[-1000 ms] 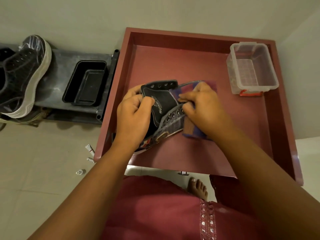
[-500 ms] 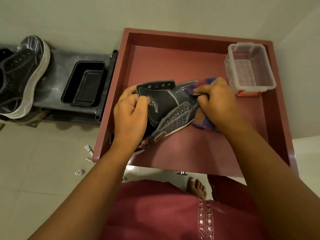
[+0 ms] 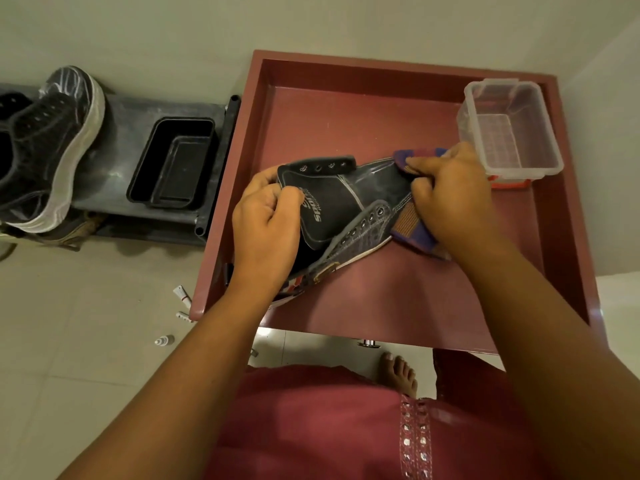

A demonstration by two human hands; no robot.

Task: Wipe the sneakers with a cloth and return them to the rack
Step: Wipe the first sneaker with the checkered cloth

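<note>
Left hand (image 3: 266, 233) clamps sneaker (image 3: 349, 216) tongue — I judge upper floppy, light. Right hand (image 3: 453, 199) pinches soft cloth (image 3: 412, 230) against toe — grip collar.

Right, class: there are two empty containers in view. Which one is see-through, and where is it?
The clear plastic box with the orange-red base, in the far right corner of the dark red tray. The other, a black rectangular tub, is opaque and sits on the grey rack.
</note>
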